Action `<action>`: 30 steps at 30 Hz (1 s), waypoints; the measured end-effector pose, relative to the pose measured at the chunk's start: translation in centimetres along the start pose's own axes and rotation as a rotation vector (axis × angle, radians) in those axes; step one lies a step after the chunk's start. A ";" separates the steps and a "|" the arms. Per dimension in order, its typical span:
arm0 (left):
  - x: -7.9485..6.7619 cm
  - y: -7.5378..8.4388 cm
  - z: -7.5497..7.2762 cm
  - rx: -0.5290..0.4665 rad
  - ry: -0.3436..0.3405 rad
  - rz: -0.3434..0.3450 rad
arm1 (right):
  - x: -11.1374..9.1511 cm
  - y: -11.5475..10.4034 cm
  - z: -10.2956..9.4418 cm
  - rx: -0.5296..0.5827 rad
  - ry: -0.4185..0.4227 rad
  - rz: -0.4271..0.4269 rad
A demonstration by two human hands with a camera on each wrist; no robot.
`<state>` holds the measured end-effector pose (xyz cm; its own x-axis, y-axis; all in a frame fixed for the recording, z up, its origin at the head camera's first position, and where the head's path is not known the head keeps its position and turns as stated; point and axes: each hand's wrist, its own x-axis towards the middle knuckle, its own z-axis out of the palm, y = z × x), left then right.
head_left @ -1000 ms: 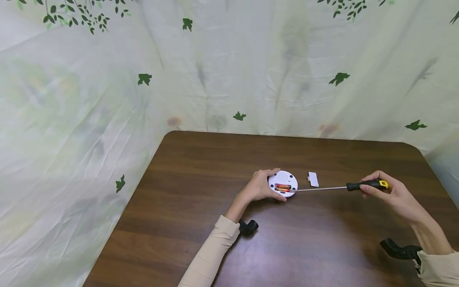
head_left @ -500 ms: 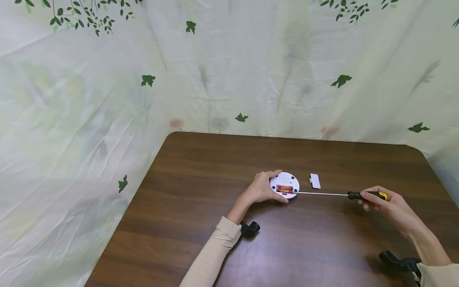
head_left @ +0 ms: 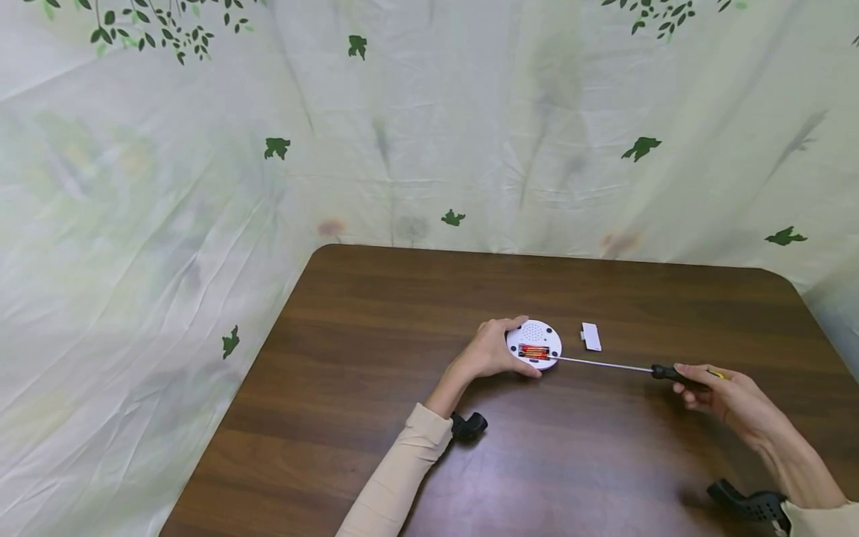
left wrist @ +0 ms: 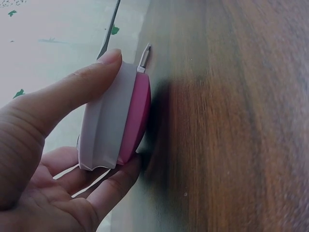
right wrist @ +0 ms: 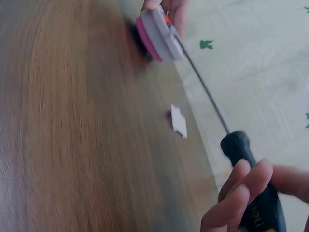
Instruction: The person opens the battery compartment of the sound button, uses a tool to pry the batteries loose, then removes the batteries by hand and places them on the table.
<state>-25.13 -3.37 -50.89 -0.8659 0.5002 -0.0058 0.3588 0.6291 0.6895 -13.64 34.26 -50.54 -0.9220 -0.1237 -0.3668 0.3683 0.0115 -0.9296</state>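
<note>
My left hand point(head_left: 493, 350) grips a round device point(head_left: 535, 332) by its edge, thumb on one side and fingers on the other. Its white face has a pattern of small holes and an open compartment with red batteries point(head_left: 534, 351). The left wrist view shows its white side wall point(left wrist: 108, 121) and pink underside point(left wrist: 136, 113). A screwdriver point(head_left: 607, 365) is held by its black handle in my right hand point(head_left: 738, 406), the shaft pointing left. Its tip meets the device at the right end of the batteries; the exact contact is too small to tell.
A small white battery cover point(head_left: 590, 337) lies on the brown wooden table point(head_left: 416, 298), right of the device. Behind the table hangs a pale curtain point(head_left: 470, 134) with leaf prints. Black wrist mounts point(head_left: 470, 426) sit on both forearms.
My right hand has lowered slightly and turned, so the screwdriver handle now slants and its yellow end is mostly covered. The tip stays at the battery compartment. My left hand keeps its grip.
</note>
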 end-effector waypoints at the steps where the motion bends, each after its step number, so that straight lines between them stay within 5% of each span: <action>1: 0.0 0.0 0.0 0.002 0.000 0.000 | 0.0 0.0 0.0 0.009 -0.004 0.021; 8: 0.0 -0.1 0.0 0.006 0.009 0.008 | -0.1 0.0 0.0 0.073 -0.028 0.088; 27: 0.0 0.0 0.2 -0.002 0.010 0.010 | -1.5 1.3 -0.4 0.047 -0.007 -0.005; 30: -0.1 -0.1 0.1 -0.012 0.010 0.008 | -1.9 1.4 -0.1 -0.031 0.020 -0.031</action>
<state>-25.06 -3.36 -51.05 -0.8663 0.4995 0.0068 0.3616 0.6177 0.6984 -11.40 34.57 -51.13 -0.9353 -0.1050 -0.3379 0.3357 0.0387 -0.9412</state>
